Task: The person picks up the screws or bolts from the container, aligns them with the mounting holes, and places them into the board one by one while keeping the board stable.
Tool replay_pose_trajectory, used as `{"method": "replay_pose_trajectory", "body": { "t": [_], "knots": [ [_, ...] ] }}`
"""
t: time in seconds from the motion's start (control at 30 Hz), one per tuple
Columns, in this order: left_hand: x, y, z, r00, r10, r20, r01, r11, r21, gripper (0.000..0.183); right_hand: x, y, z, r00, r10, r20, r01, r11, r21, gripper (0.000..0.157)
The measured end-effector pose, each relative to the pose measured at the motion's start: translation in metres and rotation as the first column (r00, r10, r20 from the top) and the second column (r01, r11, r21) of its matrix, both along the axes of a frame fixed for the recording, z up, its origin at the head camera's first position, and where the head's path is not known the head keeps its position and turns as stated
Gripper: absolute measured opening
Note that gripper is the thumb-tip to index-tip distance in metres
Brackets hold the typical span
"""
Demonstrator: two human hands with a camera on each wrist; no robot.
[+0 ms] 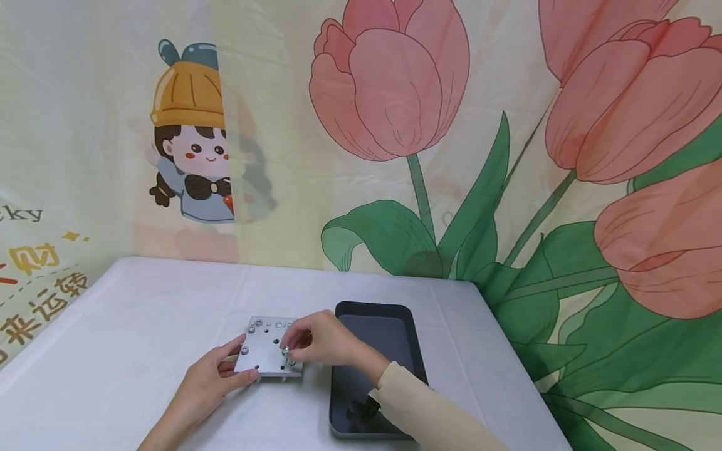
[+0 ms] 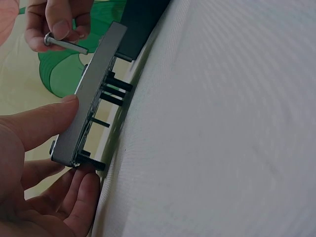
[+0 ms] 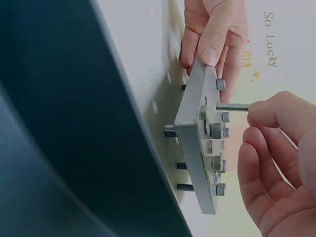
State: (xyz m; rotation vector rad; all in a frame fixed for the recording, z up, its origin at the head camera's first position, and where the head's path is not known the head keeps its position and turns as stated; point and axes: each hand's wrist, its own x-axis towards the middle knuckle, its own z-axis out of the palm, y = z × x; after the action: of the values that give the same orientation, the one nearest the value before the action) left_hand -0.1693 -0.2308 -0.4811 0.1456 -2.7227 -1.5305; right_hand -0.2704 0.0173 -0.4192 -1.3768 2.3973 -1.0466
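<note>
A silver metal plate (image 1: 262, 358) is raised off the white cloth, with several screws set through it. In the left wrist view their threaded ends (image 2: 114, 91) stick out below. My left hand (image 1: 209, 379) grips the plate's near left corner, thumb on the edge and fingers at the far side and beneath. Between thumb and fingertips, my right hand (image 1: 327, 341) pinches a long screw (image 3: 233, 106) by its head end. The screw's tip points at the plate's top face, close to a hole; whether it touches cannot be told. Several socket-head screws (image 3: 217, 130) stand on that face.
Right of the plate lies a dark grey tray (image 1: 369, 322), partly under my right forearm. A black object (image 1: 363, 410) shows near the sleeve, its kind unclear. The white-clothed table (image 1: 169, 300) meets a printed curtain (image 1: 282, 238) behind.
</note>
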Motion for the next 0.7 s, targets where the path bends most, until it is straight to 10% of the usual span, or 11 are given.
{"method": "replay_pose_trajectory", "body": {
  "t": [0.7],
  "knots": [
    [-0.0020, -0.0010, -0.0003, 1.000, 0.004, 0.014, -0.004, 1.000, -0.010, 0.100, 0.0038, -0.0096, -0.0080, 0.999, 0.023, -0.031, -0.021, 0.997, 0.078, 0.015]
  ]
}}
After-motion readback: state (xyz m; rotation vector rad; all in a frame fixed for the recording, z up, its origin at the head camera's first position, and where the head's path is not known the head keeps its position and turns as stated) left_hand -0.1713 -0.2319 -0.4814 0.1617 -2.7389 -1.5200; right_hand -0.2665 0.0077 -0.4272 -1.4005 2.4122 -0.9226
